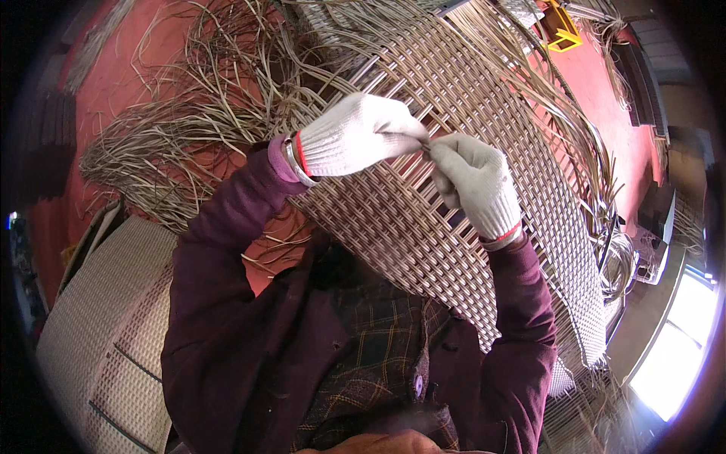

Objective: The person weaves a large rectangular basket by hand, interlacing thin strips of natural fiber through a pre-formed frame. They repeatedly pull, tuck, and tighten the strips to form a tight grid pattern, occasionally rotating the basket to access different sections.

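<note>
A large woven panel of brown-grey flat strands [401, 234] lies in front of me. Over its upper middle, both hands meet in white knit gloves with red cuff edging. My left hand [361, 136] is closed in a pinch, a metal bangle at its wrist. My right hand [478, 180] is closed too, thumb and forefinger pressed together against the left fingertips. Between them shows a small bit of a brown weaving strand [425, 146]; most of it is hidden by the fingers. Beneath the hands, the weave is looser, with open gaps.
A big tangle of loose strands [174, 144] spreads at left over the red floor [113, 72]. More long strands [563, 113] trail along the panel's right side. Another woven piece [106, 325] stands at lower left. A yellow metal frame [566, 34] sits at far right, and a coil [618, 265] lies right.
</note>
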`<state>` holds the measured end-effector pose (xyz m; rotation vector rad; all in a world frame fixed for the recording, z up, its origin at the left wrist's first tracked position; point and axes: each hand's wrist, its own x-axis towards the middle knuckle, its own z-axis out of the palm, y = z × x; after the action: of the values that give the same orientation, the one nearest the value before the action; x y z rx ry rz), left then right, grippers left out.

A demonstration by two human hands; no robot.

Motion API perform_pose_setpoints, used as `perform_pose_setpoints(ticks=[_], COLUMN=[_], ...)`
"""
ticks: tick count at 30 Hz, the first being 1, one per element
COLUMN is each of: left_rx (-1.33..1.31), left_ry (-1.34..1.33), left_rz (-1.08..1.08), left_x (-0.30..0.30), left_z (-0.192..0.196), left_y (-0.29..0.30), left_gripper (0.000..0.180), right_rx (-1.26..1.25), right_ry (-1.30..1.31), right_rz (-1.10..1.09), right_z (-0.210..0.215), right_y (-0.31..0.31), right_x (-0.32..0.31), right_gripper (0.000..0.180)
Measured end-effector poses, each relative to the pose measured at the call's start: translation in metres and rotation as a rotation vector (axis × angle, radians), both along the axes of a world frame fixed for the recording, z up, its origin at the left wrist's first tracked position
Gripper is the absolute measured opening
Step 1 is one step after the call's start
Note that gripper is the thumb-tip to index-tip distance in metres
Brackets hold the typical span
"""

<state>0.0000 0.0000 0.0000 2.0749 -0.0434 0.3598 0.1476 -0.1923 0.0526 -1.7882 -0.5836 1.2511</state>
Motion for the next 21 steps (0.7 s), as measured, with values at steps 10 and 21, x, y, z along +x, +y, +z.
perform_pose_setpoints(ticks=[10,21], left_rx=[0.658,0.437], left_ry=[0.059,-0.120], left_rz=[0.196,0.287], left_x=[0.010,0.002], left_z=[-0.050,-0.026], left_y=[-0.032,-0.042], left_gripper=[0.003,0.018], right_rx=[-0.049,-0.092], right_ry=[-0.256,0.018], right_rz=[0.137,0.046], right_z=[-0.066,-0.049], right_y=[-0.001,-0.009], right_x=[0.004,0.011], right_gripper=[0.031,0.025])
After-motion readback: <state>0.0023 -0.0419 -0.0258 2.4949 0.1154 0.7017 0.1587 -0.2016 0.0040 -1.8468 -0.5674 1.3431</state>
